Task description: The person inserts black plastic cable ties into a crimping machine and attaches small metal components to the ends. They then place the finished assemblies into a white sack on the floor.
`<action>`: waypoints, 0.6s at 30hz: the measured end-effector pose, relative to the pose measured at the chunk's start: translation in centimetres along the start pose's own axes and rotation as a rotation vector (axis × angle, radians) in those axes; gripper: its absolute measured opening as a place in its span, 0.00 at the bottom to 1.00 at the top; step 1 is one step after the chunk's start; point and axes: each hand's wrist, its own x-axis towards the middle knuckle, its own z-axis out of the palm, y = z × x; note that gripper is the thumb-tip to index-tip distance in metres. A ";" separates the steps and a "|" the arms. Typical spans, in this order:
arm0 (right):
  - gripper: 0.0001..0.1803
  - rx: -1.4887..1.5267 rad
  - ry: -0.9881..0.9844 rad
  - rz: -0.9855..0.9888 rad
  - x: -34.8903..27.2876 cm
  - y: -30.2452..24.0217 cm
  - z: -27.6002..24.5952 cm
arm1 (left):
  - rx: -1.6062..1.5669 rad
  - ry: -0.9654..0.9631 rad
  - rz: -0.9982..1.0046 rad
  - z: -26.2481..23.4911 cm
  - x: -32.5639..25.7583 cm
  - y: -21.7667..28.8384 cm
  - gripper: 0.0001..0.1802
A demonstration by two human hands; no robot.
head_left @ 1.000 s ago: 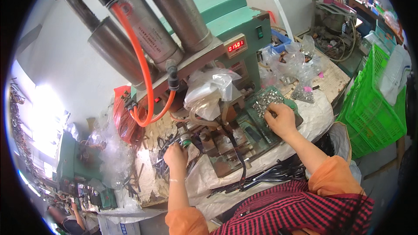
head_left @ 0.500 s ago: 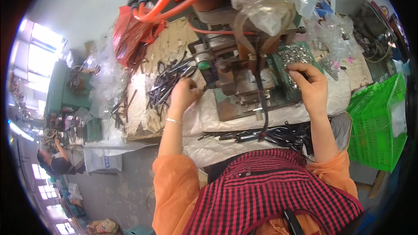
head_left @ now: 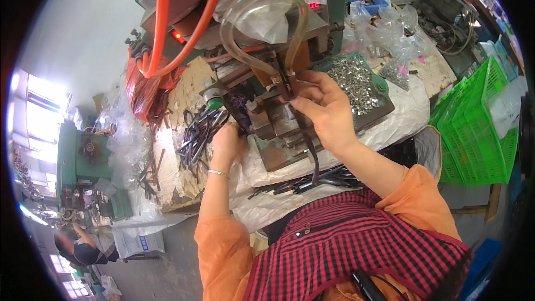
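Observation:
My right hand reaches into the working gap of a bench press. Its thumb and fingertips are pinched together beside the tooling, and whatever they grip is too small or hidden to make out. A dark strap hangs from that spot over the front of the press base. My left hand is low at the left of the press, between a heap of black straps and a green push button. Its fingers are curled away and blurred. Small shiny metal pieces fill a green tray beside my right wrist.
More black straps lie along the table's front edge by my apron. Orange hoses loop at the upper left above a red plastic bag. A green crate stands at the right. Another person works far left.
My right hand has left the tray of metal pieces and moved left to the press tooling. My left hand stays near the heap of straps, now nearer the press. The view has shifted.

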 end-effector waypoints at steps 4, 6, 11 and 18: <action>0.25 -0.312 0.010 -0.150 -1.6 -1.9 0.4 | -0.582 0.354 -0.224 -4.0 -2.3 0.1 0.03; 0.24 -0.592 -0.066 -0.280 -2.7 -2.4 -0.7 | -1.073 0.710 -0.233 -8.6 -5.4 4.2 0.03; 0.17 -1.569 0.168 -0.311 -4.3 -4.5 -11.9 | -0.577 0.929 0.596 -10.3 -9.6 10.8 0.11; 0.09 -1.556 0.236 -0.527 -1.5 1.7 -15.9 | -0.499 0.846 0.880 -8.4 -6.4 15.8 0.15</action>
